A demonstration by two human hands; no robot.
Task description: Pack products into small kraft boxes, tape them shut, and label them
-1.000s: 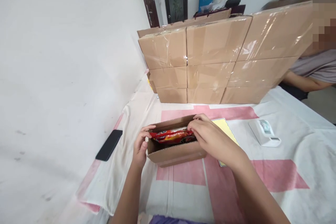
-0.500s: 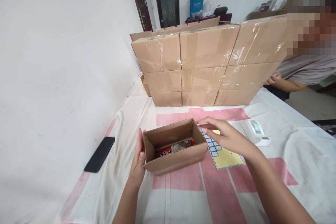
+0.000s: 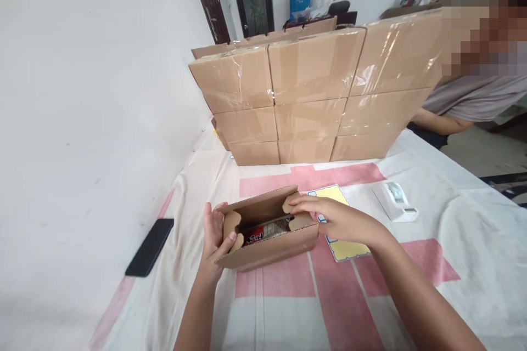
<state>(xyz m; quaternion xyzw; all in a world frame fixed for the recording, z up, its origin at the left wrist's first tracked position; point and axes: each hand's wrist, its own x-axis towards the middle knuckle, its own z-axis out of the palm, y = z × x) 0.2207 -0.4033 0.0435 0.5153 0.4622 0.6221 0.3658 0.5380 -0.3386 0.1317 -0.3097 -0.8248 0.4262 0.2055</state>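
A small brown cardboard box (image 3: 272,249) stands on the cloth with its top open. Inside lies a red-and-beige printed packet (image 3: 267,229), partly hidden by the front wall. My left hand (image 3: 214,233) grips the box's left end, its thumb on the end flap (image 3: 231,225) that leans inward. At the opposite end my right hand (image 3: 319,211) has its fingertips on the right flap (image 3: 300,220), which is also folded in. Under and beyond my right hand lies a yellow sheet with blue-edged boxes (image 3: 349,249).
Taped cardboard boxes (image 3: 308,71) form a wall at the back of the table. A black phone (image 3: 149,247) lies at the left, near the white wall. A white tape dispenser (image 3: 396,203) sits to the right. Another person (image 3: 465,98) is at the far right.
Both end flaps of the box have been folded inward. My right hand has moved from the box's outer corner onto its right flap, and my left thumb has come over the left flap.
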